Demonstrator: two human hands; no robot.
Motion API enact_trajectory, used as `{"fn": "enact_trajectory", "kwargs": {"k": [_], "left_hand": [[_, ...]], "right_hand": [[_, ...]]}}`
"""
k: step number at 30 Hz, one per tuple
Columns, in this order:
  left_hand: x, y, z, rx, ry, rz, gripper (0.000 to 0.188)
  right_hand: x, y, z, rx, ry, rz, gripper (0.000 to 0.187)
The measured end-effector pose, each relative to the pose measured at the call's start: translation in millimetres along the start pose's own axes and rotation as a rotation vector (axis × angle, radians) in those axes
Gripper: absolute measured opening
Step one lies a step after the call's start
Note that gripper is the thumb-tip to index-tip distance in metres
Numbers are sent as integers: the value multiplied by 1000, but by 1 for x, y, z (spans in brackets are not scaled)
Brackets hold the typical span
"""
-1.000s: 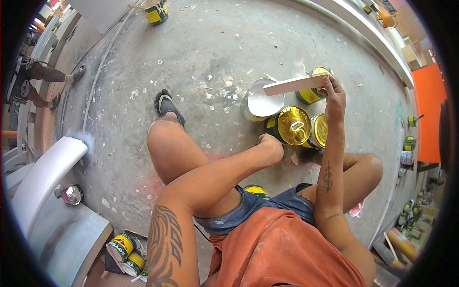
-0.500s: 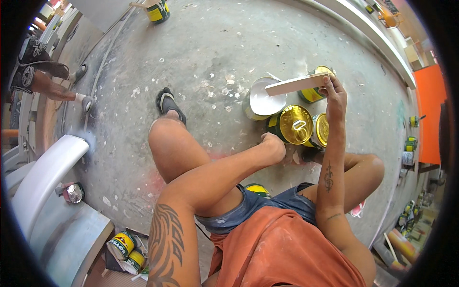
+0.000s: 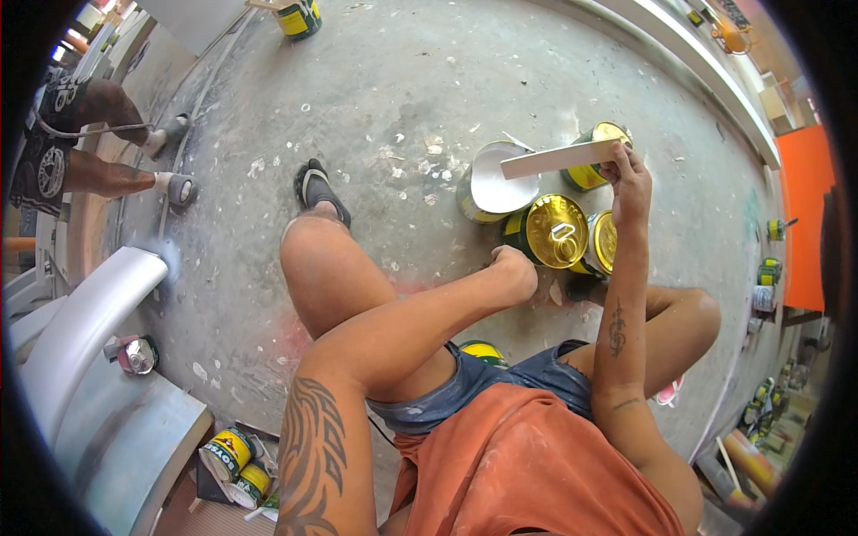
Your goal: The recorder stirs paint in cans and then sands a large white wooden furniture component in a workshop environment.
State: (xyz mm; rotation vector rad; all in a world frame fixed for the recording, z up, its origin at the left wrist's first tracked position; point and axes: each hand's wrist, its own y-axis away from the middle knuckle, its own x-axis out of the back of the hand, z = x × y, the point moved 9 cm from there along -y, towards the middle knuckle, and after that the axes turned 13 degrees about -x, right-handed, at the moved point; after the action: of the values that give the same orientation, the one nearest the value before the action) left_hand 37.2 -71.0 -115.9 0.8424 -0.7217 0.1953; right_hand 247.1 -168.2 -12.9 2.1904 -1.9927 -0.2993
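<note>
My right hand (image 3: 630, 179) pinches one end of a flat pale strip, likely wood (image 3: 559, 160). The strip's other end hangs over an open paint can (image 3: 505, 181) whose inside is white. Close beside the gold-lidded can (image 3: 556, 230), my left hand (image 3: 515, 272) is curled with the palm downward. Its fingertips are hidden, so whatever it grips, if anything, does not show. A second gold-topped can (image 3: 605, 239) stands against the first. Partly behind the strip is a green and yellow can (image 3: 585, 175).
Another person's legs (image 3: 112, 170) stand at the far left. A glossy white curved piece (image 3: 98, 326) and a pale blue panel (image 3: 134, 447) lie at left. Paint cans (image 3: 228, 456) sit lower left, another can (image 3: 298, 20) at the far end. An orange panel (image 3: 798, 219) stands right.
The other person's legs have shifted, and both feet now show more fully. The strip has turned slightly toward level. My left hand has barely moved.
</note>
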Motion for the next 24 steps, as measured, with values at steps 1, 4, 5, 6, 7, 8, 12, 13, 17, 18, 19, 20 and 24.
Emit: {"fn": "enact_trajectory", "kwargs": {"k": [1,4,5,6,7,8,12,13,17,18,19,20,24], "left_hand": [[-2,-3,0,-13,12,12,34],[-1,-3,2,-28,-6,26,34],[-1,-3,2,-26,-5,25,34],[-2,-3,1,-23,-7,22,34],[-2,-3,1,-19,-9,19,34],[-2,-5,0,-19,-9,20,34],[-7,-9,-1,-23,-16,-32,34],[-6,-9,0,-30,-13,-21,34],[-7,-9,0,-33,-20,-3,33],[-7,-9,0,-37,-20,-15,33],[-7,-8,1,-41,-20,-27,33],[-7,-7,1,-41,-20,-27,33],[-7,-9,0,-39,-17,4,34]], "right_hand": [[4,-4,6,-26,-41,-1,24],[17,-10,20,-84,-130,29,24],[16,-9,20,-86,-130,27,24],[17,-7,23,-113,-167,44,23],[17,-6,26,-140,-203,61,22],[18,-7,27,-139,-203,60,22],[23,-11,35,-177,-273,59,19],[25,-11,37,-185,-286,73,19],[25,-13,40,-201,-304,60,19],[27,-13,41,-203,-321,61,19],[29,-14,42,-204,-338,62,20],[29,-14,43,-204,-338,62,20],[29,-16,45,-214,-386,59,20]]}}
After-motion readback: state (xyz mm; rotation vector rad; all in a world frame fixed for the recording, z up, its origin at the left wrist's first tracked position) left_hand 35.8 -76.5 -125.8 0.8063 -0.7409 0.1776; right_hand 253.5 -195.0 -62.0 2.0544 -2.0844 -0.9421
